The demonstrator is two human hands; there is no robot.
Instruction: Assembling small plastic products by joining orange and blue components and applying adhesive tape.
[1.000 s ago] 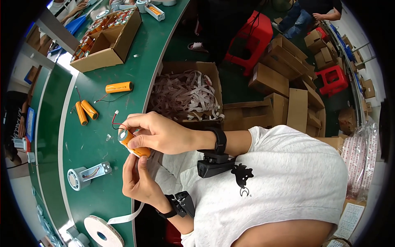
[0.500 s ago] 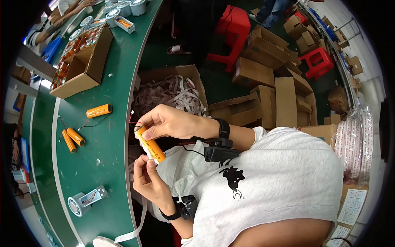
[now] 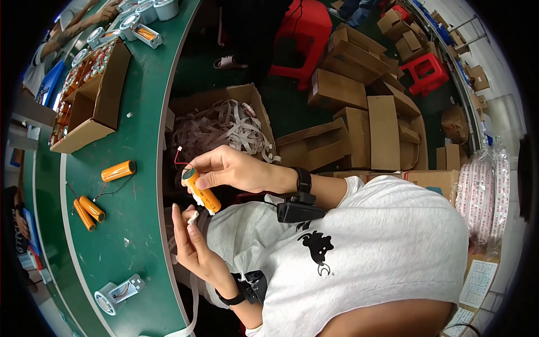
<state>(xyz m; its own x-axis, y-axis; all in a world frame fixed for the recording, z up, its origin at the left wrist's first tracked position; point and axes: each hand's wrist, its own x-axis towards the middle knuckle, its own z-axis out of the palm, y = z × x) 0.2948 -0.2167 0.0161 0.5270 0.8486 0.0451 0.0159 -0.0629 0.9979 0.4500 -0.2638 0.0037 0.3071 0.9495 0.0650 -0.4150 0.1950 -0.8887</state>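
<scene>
The person wears a light grey short-sleeved T-shirt (image 3: 370,247) with a small black animal emblem (image 3: 317,251) printed on it. The right hand (image 3: 236,168) and left hand (image 3: 193,244) are bare. Each wrist carries a black band: the right band (image 3: 304,180) sits just beside a boxy black device (image 3: 297,209), and the left band (image 3: 229,300) beside a smaller black unit (image 3: 254,283)
</scene>
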